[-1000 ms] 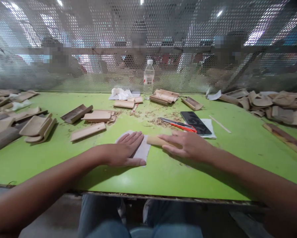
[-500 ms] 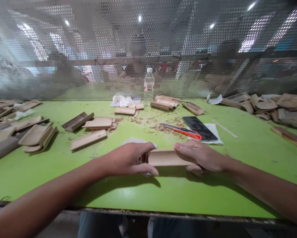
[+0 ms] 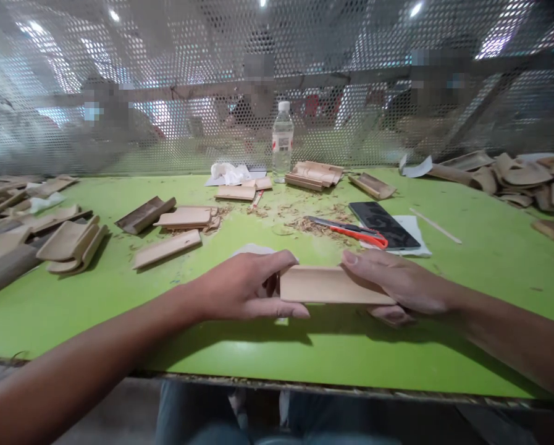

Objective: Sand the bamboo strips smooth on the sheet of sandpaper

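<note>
Between my two hands is a pale, scraped bamboo piece (image 3: 325,285), held lengthwise above the green table with its broad face toward me. My left hand (image 3: 258,285) grips its left end, the thumb along the lower edge and the fingers over the top edge. At the other end my right hand (image 3: 399,281) is closed round it, thumb on the top edge and fingertips under it; part of that end is hidden. Beyond my right hand lie an orange utility knife (image 3: 351,232) with its blade out and a dark phone (image 3: 384,225) on white paper.
Several bamboo pieces (image 3: 186,217) lie left of centre, with a stack (image 3: 73,244) and a pile further left. Another pile (image 3: 512,173) stands at the right. A water bottle (image 3: 283,145) is by the perforated screen (image 3: 188,136). Shavings (image 3: 299,222) litter the middle; people sit beyond the screen.
Both hands and the bamboo piece have shifted slightly right in the picture, and the piece has tipped so its face shows more squarely. The camera view has tilted a little downward.
</note>
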### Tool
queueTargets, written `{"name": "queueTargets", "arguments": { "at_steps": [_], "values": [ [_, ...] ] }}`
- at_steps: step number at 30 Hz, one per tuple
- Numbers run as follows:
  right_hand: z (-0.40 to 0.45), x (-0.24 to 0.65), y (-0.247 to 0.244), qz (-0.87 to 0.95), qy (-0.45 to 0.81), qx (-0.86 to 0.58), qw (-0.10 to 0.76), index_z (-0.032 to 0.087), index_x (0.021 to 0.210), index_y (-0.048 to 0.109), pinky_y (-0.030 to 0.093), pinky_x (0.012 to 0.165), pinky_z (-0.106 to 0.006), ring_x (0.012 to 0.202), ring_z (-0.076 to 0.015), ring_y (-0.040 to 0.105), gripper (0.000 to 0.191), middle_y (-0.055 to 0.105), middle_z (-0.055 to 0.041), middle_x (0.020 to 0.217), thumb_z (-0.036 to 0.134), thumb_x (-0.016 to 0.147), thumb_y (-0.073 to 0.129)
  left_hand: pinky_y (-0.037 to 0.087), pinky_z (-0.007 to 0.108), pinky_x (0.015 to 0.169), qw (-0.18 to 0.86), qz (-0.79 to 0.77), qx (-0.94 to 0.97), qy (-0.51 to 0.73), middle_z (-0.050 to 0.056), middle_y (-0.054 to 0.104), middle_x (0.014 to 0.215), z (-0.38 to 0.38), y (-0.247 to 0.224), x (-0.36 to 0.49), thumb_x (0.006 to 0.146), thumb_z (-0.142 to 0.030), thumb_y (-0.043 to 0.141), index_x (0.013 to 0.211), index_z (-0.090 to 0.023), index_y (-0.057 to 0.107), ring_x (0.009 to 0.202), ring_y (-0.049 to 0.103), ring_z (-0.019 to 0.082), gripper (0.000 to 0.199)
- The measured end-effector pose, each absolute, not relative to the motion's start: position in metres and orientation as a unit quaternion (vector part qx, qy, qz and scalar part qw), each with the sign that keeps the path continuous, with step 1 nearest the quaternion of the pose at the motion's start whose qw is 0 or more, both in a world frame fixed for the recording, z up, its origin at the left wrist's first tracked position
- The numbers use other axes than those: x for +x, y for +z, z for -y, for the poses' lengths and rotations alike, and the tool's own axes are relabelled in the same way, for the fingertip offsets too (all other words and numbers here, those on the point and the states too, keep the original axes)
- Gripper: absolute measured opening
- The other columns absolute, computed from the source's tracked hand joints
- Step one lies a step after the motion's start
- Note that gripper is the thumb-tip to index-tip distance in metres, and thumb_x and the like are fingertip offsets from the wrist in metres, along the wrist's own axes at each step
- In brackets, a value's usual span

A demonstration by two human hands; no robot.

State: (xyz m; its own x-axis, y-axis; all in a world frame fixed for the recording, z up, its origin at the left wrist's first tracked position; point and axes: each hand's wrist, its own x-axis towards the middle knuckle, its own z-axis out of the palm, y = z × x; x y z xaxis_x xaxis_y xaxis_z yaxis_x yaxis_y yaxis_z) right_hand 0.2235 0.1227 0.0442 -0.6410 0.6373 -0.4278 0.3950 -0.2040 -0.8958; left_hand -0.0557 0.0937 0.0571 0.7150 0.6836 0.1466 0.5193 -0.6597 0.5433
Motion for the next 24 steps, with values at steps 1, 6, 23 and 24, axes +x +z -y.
{"name": "queueTargets", "arguments": {
  "at_steps": [1,6,23,24],
  "values": [
    [-0.123,0.224,0.043,0.625,0.659,-0.408,0.089,0.02,0.071,0.053,0.025,0.031,-0.017,0.03,-0.0056,0.027,0.066,0.037,0.0082,0.039,0.085,0.086,0.049,0.045,0.027,0.068,0.24,-0.337,0.894,0.171,0.007,0.067,0.093,-0.094,0.059,-0.055,0.098,-0.063,0.059,0.109,-0.017,0.06,0.079,0.063,0.021,0.048],
    [-0.128,0.227,0.037,0.607,0.696,-0.37,0.097,0.014,0.096,0.07,0.028,0.031,-0.018,0.028,-0.0061,0.032,0.079,0.049,0.0048,0.043,0.085,0.091,0.036,0.044,0.026,0.065,0.26,-0.327,0.894,0.165,0.006,0.067,0.089,-0.094,0.063,-0.055,0.101,-0.051,0.051,0.107,-0.015,0.062,0.074,0.063,0.019,0.038],
    [-0.127,0.229,0.047,0.589,0.75,-0.262,0.147,0.013,0.117,0.072,0.039,0.04,-0.022,0.036,-0.0101,0.048,0.087,0.074,-0.0086,0.066,0.083,0.094,0.025,0.041,0.025,0.06,0.245,-0.384,0.878,0.147,0.0,0.063,0.079,-0.106,0.046,-0.061,0.1,-0.041,0.059,0.096,-0.019,0.057,0.066,0.059,0.016,0.022],
    [-0.128,0.229,0.045,0.598,0.747,-0.249,0.15,0.012,0.118,0.071,0.04,0.04,-0.022,0.037,-0.0102,0.05,0.086,0.075,-0.0096,0.07,0.083,0.094,0.028,0.041,0.025,0.06,0.245,-0.382,0.879,0.145,0.0,0.062,0.078,-0.106,0.046,-0.061,0.1,-0.042,0.059,0.095,-0.019,0.057,0.065,0.058,0.016,0.024]
  ]
}}
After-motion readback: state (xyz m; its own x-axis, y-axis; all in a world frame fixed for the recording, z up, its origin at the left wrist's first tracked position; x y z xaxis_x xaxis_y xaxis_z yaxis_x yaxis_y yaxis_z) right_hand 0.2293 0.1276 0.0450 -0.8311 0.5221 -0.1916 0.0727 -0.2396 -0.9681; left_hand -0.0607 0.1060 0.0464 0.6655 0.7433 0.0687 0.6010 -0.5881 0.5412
